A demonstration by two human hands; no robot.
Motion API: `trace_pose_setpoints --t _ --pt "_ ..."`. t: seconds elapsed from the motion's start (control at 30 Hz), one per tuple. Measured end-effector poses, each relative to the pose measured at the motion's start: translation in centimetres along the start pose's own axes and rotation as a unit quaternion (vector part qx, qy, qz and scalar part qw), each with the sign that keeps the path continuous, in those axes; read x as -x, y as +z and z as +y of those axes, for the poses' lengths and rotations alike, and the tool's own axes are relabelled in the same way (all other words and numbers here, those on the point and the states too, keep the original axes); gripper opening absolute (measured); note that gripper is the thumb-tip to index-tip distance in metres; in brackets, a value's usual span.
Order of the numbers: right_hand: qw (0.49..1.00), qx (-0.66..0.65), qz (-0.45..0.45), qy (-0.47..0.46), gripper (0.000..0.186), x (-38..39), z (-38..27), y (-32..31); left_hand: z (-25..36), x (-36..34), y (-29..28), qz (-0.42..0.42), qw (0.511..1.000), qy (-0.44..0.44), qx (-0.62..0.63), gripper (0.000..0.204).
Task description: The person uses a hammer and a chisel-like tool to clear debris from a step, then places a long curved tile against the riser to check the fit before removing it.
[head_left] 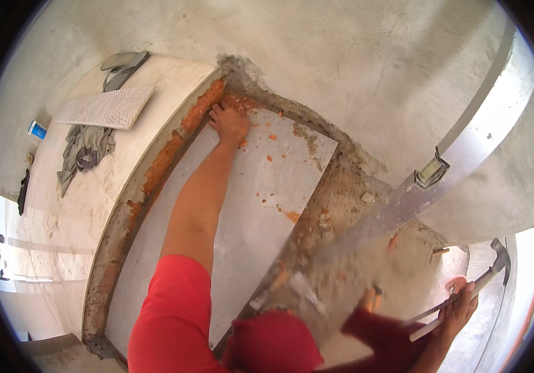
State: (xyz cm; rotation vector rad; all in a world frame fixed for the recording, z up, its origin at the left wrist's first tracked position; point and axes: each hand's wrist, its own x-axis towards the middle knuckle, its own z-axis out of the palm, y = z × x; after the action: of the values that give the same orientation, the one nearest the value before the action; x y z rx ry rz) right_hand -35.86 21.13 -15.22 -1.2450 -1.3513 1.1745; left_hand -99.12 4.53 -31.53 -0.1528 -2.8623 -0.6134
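My left hand point(230, 122) reaches far forward and presses, fingers bent, on the far corner of a large grey tile point(248, 217) lying in a mortar bed. Orange brick crumbs point(242, 102) lie around that hand and along the broken brick edge point(167, 158) to its left. My right hand point(460, 308) is low at the right and grips the handle of a claw hammer point(500, 261) whose head points up and away.
A long aluminium straightedge with a level vial point(432, 171) lies diagonally across the right side. Rough mortar and rubble point(348, 205) border the tile's right edge. A white raised surface point(80, 186) at left carries a ribbed tile point(108, 107), a grey cloth point(83, 149) and sandals point(123, 62).
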Motion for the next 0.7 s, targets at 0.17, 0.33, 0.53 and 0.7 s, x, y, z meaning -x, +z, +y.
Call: trace_pose_setpoints --t 0.17,0.33,0.53,0.7 --pt "1.000 0.015 0.008 0.009 0.034 -0.8 0.6 -1.0 -0.5 -1.2 0.7 -0.049 0.962 0.092 0.254 0.054" --pt "0.999 0.022 0.008 0.025 0.034 -1.1 0.8 -0.7 -0.3 -1.8 2.0 0.053 0.980 0.071 0.177 0.049" --pt "0.998 0.023 -0.038 0.041 0.033 -1.3 0.9 -0.1 2.7 -1.7 0.7 -0.069 0.946 -0.003 0.316 0.056" --pt "0.998 0.015 -0.055 0.039 0.032 -1.7 1.1 0.6 0.6 -2.2 1.7 0.054 0.990 0.027 0.131 0.049"
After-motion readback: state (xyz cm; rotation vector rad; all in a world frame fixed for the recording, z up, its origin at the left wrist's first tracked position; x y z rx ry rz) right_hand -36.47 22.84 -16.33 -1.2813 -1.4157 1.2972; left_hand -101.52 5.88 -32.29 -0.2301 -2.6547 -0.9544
